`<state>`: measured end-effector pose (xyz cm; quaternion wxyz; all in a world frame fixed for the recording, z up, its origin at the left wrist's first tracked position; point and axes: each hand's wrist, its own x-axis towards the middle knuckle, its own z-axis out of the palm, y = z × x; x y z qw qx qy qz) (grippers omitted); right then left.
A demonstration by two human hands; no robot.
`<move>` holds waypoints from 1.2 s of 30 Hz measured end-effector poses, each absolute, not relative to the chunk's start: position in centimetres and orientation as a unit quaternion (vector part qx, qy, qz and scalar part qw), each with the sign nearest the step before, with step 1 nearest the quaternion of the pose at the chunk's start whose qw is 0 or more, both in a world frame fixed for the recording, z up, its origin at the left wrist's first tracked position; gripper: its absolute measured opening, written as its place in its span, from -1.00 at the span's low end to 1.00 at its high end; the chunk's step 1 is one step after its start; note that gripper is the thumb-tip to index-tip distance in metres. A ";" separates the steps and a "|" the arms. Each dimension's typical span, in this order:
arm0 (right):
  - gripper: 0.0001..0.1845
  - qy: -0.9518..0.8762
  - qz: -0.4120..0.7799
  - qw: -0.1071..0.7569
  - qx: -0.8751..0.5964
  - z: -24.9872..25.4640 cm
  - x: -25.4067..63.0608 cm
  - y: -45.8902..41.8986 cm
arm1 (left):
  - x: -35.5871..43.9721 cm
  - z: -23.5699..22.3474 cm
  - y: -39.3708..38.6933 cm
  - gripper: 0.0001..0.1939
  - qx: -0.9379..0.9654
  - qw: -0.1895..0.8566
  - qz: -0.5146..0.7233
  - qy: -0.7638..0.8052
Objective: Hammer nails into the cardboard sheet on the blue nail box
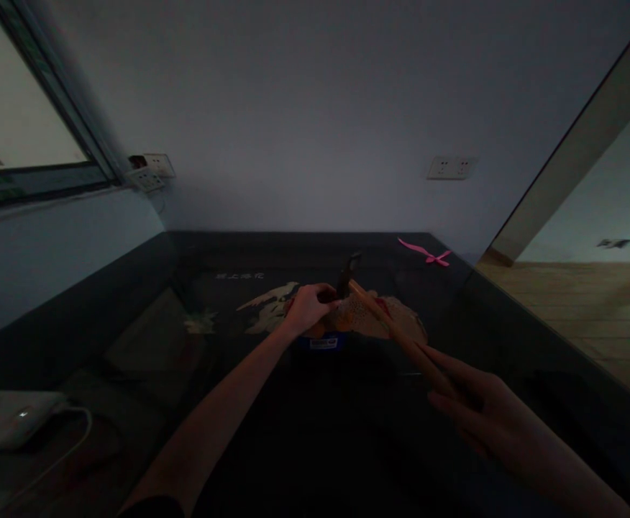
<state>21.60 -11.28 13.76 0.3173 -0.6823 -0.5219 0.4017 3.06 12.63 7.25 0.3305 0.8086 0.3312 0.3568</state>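
Observation:
My right hand (471, 403) is closed around the wooden handle of a hammer (395, 331). The hammer slants up and left, its dark head (346, 277) just beside the fingers of my left hand (309, 309). Those fingers are bent and pressed together over a blue item with a white label (323, 342). Whatever they pinch is too dark and small to make out. Whether the hammer head touches anything there I cannot tell.
The dark glossy table (272, 446) carries a printed pale pattern and lettering. A pink ribbon-like strip (428, 255) lies at the back right. At the left front sits a white box-shaped device (13, 417) with a cable. Wall sockets (452, 167) are behind.

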 end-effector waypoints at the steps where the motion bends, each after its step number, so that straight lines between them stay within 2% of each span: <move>1: -0.27 -0.521 0.402 0.315 -0.684 13.7 21.6 -11.3 | 3.0 7.2 12.6 -0.87 0.810 0.329 0.354 0.333; 24: -0.30 -0.525 0.407 0.309 -0.680 14.0 21.3 -10.8 | 2.9 7.8 12.5 -0.86 0.809 0.338 0.332 0.347; 29: -0.26 -0.505 0.413 0.322 -0.686 13.9 21.7 -11.1 | 3.0 7.8 12.4 -0.89 0.809 0.334 0.338 0.346; 36: -0.31 -0.524 0.412 0.317 -0.674 13.9 21.3 -11.1 | 2.8 7.6 12.6 -0.85 0.815 0.319 0.331 0.353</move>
